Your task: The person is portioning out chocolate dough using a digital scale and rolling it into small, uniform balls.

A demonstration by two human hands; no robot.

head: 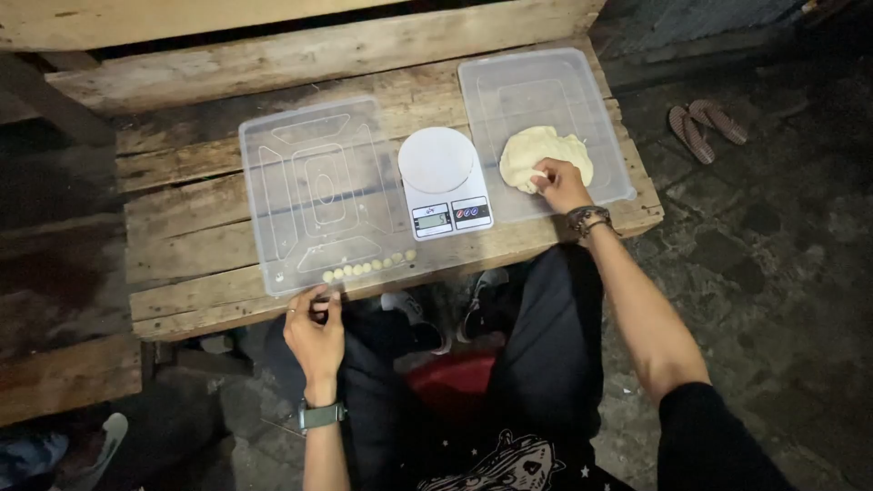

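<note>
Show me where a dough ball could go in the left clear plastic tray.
Most of the left clear plastic tray is bare: everything behind the row of small dough balls along its near edge. That edge is crowded, with the left hand there. The right hand pinches the pale dough lump beyond the white kitchen scale.

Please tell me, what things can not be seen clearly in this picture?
- Head view: the scale display is too small to read.
- The right hand fingertips press into the dough, hiding any pinched piece.
- The left hand curls at the left tray edge; what it holds is hidden.
- The dough balls are too small to count.
</note>
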